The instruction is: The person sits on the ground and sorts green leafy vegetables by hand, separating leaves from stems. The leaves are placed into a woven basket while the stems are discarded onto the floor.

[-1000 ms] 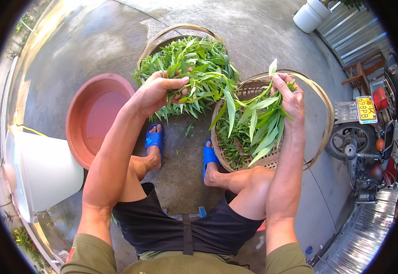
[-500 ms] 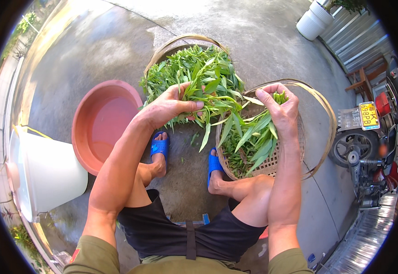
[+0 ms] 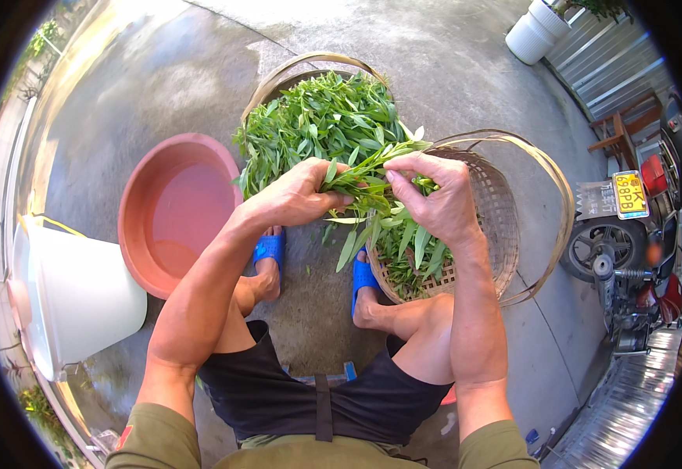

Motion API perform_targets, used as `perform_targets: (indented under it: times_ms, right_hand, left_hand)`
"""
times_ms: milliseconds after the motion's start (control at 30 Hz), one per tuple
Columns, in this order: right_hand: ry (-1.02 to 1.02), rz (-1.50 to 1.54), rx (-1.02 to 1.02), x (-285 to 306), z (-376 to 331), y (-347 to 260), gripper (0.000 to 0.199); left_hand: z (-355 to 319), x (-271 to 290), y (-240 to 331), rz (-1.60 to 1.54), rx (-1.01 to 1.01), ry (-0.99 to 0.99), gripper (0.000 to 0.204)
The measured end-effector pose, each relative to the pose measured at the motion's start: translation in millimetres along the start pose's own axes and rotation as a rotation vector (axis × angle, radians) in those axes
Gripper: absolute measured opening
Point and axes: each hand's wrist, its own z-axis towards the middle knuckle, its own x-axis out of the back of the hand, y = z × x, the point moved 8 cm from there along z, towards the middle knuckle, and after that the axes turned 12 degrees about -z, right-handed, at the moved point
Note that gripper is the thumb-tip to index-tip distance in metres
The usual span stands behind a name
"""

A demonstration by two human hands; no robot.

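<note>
Leafy greens (image 3: 317, 117) hide most of the far basket (image 3: 309, 62).

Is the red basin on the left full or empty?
Empty of greens. The red basin shows a bare inside with no leaves in it; whether a thin film of water lies in its bottom cannot be told.

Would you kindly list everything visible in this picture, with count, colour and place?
leafy stems: one bunch, green, held between both hands
far basket: one, woven tan, heaped with greens, ahead
near basket: one, woven tan, partly filled, front right
basin: one, reddish, front left
bucket: one, white, far left
pot: one, white, top right
motorbike: one, dark, right edge
chair: one, wooden, upper right
sandals: two, blue, on the feet
left hand: gripping the stems
right hand: pinching the stems
</note>
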Motion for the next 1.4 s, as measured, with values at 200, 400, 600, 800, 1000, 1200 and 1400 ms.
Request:
perform_targets:
  times_ms: [200, 400, 600, 800, 1000, 1200, 1400]
  right_hand:
    - [-0.059, -0.107, -0.007, -13.3, -1.1, -3.5, 0.009]
    - [-0.206, -0.159, -0.078, -16.2, -6.0, 6.4, 0.01]
    - [-0.238, -0.103, -0.051, -25.2, -8.9, 7.0, 0.012]
    - [-0.191, -0.218, 0.029, -26.9, -9.2, 3.0, 0.012]
    - [-0.098, 0.156, -0.212, -23.8, -6.6, 26.5, 0.009]
    - [0.117, 0.595, -0.491, 41.0, -14.9, 87.3, 0.012]
    - [0.043, 0.86, -0.498, 60.7, -35.2, 105.2, 0.021]
  left_hand:
    - [-2.6, -3.6, 8.1, 0.339, -0.106, 0.071, 0.028]
    - [-2.2, -4.9, 18.3, 0.349, -0.198, 0.18, 0.026]
    - [-0.1, -6.1, 16.4, 0.35, -0.176, 0.195, 0.028]
    - [1.5, -10.4, 15.1, 0.299, -0.163, 0.181, 0.03]
    - [3.3, -17.4, 20.3, 0.204, -0.108, 0.154, 0.033]
    - [4.6, 3.1, -7.9, 0.152, -0.017, 0.212, 0.031]
    - [-3.9, 68.0, -39.4, 0.087, 0.045, 0.428, 0.017]
